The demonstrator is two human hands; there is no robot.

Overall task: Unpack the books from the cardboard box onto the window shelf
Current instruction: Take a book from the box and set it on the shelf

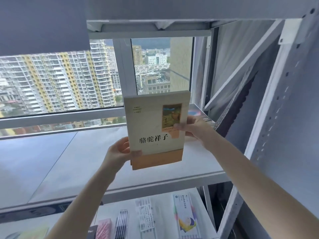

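I hold a cream and orange paperback book (pixel 155 128) upright above the white window shelf (pixel 82 163), its front cover with black Chinese characters facing me. My left hand (pixel 120 150) grips its lower left corner, thumb on the cover. My right hand (pixel 191 128) grips its right edge at mid height. Another book (pixel 198 113) lies flat at the shelf's far right corner, partly hidden behind the held book. The cardboard box is out of view.
A window (pixel 69 75) behind the shelf looks out on tall buildings. A grey metal rack upright (pixel 269 118) rises at the right. On the lower shelf (pixel 164 204) lie several packaged stationery items (pixel 185 216) and pens.
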